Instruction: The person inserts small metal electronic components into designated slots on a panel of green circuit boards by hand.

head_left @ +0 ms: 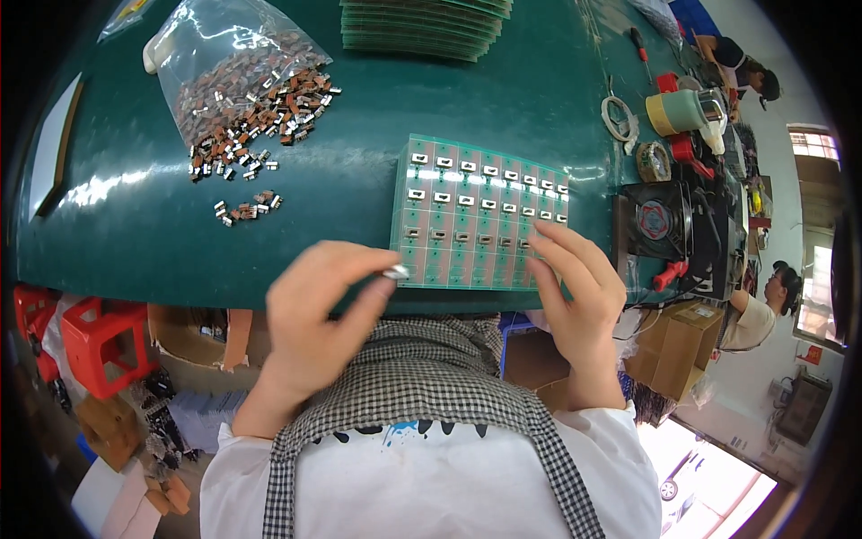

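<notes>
In the head view, the left hand [314,314] had its thumb and forefinger pinched together on a small metal component [396,271], held just off the near-left corner of the green circuit panel [480,216]. The part looked tiny, hard and shiny, so it was probably very light and slippery; a fingertip pinch across its short sides seemed the only sensible hold, and a loose pinch could easily have let it flick away.

The right hand [575,287] lay on the panel's near-right edge with its fingers spread apart and flat, pressing down and clamping nothing. The panel was a thin, stiff sheet divided into a grid of small squares. The far two rows carried seated metal parts, the third row looked partly filled, and the near rows showed bare pads. It was rigid enough to lift by its edges, though its seated parts might shake loose.

The desk [135,216] wore a dark green, slightly glossy mat. To the far left, a clear, crinkly plastic bag [224,63] spilled a heap of loose components [256,112], brown and silver, with a few strays [244,208] nearer. A stack of green boards [422,27] lay at the far edge.
</notes>
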Demonstrator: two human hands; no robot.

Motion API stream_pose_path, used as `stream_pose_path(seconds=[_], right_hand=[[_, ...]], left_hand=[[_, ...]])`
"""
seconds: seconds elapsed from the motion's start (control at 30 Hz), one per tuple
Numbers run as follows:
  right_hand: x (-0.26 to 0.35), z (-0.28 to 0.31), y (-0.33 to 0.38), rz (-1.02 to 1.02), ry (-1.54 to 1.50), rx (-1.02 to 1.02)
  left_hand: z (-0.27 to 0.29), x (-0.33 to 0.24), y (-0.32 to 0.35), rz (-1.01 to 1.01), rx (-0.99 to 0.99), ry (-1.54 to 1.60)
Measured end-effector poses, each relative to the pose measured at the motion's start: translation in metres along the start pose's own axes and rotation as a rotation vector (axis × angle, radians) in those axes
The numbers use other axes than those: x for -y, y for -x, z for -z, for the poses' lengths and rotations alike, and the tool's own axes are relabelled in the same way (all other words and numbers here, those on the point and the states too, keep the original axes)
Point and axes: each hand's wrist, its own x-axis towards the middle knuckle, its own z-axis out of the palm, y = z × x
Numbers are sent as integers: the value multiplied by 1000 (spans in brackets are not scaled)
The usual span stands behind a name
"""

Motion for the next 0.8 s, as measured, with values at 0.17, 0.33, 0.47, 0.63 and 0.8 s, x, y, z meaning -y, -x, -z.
stream_pose_path(seconds=[0.17, 0.33, 0.47, 0.63, 0.8], right_hand=[[26, -7, 0, -176, -679, 188], [35, -12, -1, -308, -859, 219], [26, -15, 1, -246, -887, 256], [16, -17, 4, -220, -949, 299], [12, -12, 0, -198, -1113, 370]], left_hand=[[-25, -8, 3, -79, 154, 140], [-29, -7, 2, -108, 139, 150], [-29, -8, 3, -69, 180, 186], [-29, -9, 4, 27, 264, 284], [-24, -13, 3, 275, 361, 557]])
